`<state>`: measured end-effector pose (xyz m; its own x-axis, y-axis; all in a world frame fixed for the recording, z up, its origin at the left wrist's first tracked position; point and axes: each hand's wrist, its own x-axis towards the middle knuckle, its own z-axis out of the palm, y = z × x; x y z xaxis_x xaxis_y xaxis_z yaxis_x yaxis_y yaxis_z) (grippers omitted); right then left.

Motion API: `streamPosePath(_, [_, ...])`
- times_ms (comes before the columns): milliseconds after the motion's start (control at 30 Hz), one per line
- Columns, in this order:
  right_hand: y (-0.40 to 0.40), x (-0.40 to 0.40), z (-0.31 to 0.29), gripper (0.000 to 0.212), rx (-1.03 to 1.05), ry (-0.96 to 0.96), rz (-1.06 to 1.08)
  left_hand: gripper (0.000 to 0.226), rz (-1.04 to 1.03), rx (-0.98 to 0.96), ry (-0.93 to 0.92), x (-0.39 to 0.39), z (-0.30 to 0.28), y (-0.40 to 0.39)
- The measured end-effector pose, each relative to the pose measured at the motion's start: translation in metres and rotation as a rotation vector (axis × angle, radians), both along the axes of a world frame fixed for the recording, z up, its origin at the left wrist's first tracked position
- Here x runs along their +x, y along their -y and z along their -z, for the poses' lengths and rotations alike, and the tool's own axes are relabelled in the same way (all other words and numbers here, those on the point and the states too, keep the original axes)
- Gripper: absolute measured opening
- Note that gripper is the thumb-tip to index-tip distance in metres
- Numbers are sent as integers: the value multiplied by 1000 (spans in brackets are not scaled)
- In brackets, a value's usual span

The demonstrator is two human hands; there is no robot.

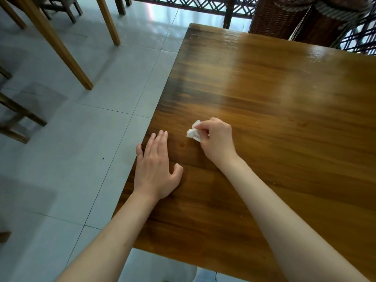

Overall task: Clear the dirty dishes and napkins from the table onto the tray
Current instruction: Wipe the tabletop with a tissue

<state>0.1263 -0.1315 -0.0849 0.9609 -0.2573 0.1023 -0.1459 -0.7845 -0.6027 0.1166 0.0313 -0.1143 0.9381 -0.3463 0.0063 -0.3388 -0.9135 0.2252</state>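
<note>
Head view. No brand, label or writing can be read on anything in frame.

Right hand (216,139), centre of frame: fingers curled, pinching a small crumpled white napkin (194,133) at the fingertips. The napkin sits at or just above the table (274,110) surface; contact with the wood cannot be judged. A small dark spot (182,144) lies on the wood just below and left of the napkin, between the two hands.

Left hand (155,165), lower centre-left: flat, fingers straight and together, thumb spread, palm down on the table right at its left edge. It holds nothing.

Edges: the table's left edge runs diagonally from upper centre to lower centre of frame; its near edge crosses the bottom right. The wood surface to the right and above the hands is glossy, with window glare in the upper right.

Surroundings: pale tiled floor (81,123) fills the left half. Light wooden legs (61,49) of other furniture stand upper left, darker chair parts (18,119) at far left. Wicker furniture (284,19) and a lattice screen (193,3) stand along the top edge, beyond the table's far side.
</note>
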Motion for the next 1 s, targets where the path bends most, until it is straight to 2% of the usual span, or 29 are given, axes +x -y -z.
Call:
streamPosePath(100, [-11, 1, 2, 15, 54, -21, -85, 80, 4, 7, -10, -1, 1, -1])
streamPosePath(300, [-15, 1, 5, 11, 144, -51, -90, 81, 4, 18, -7, 1, 0, 0])
streamPosePath(467, [-16, 0, 5, 12, 77, -100, -164, 79, 11, 23, -12, 0, 1, -1])
streamPosePath(700, [-11, -5, 3, 14, -79, -31, -296, 79, 5, -7, -16, -1, -1, 0])
streamPosePath(867, [34, 9, 2, 16, -90, -19, -47, 79, 8, -28, -19, 0, 0, 0])
streamPosePath(1000, [26, 14, 3, 15, -68, -50, 50, 79, 8, -20, -15, 1, 0, -1])
